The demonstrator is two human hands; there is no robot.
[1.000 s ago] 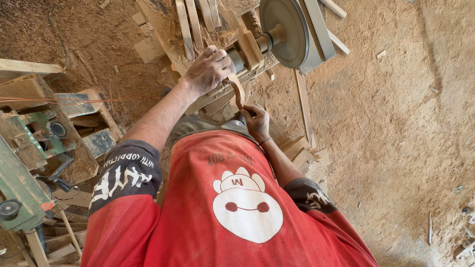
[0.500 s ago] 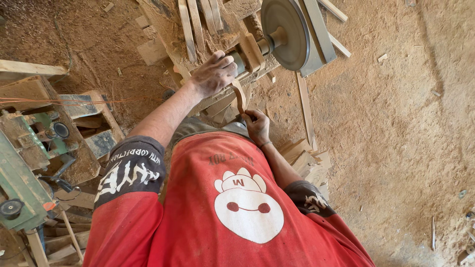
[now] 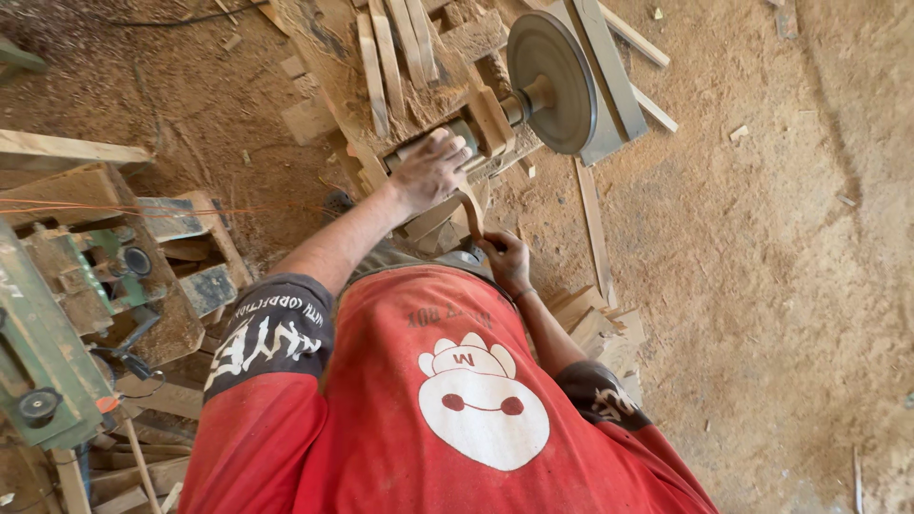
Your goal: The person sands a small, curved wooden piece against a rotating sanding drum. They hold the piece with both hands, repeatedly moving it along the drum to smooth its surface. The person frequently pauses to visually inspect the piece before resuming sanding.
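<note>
**Curved wood strip held at a sanding wheel**

Sawdust-covered earth floor [image 3: 762,286] fills most of the view, strewn with offcuts and long slats, which suggests cutting and shaping is done right on the ground. At the left stands a green machine [image 3: 38,362] among stacked boards, well apart from the hands. At the top, a rough wooden stand [image 3: 381,67] of nailed slats carries a shaft with a large round disc [image 3: 550,81] at its end, set at the edge so its face is free to reach.

Seen from above, the person in a red shirt [image 3: 428,419] leans toward this stand. The left hand [image 3: 428,171] lies palm-down with fingers curled over the shaft housing just beside the disc, apparently to brace the body and steady the upper end of the piece. The right hand [image 3: 505,262] sits lower, close to the chest, its fingers pinched around the bottom end of a thin curved wood strip [image 3: 471,209]. That strip runs upright between the two hands, gripped at both ends so it cannot twist.
</note>
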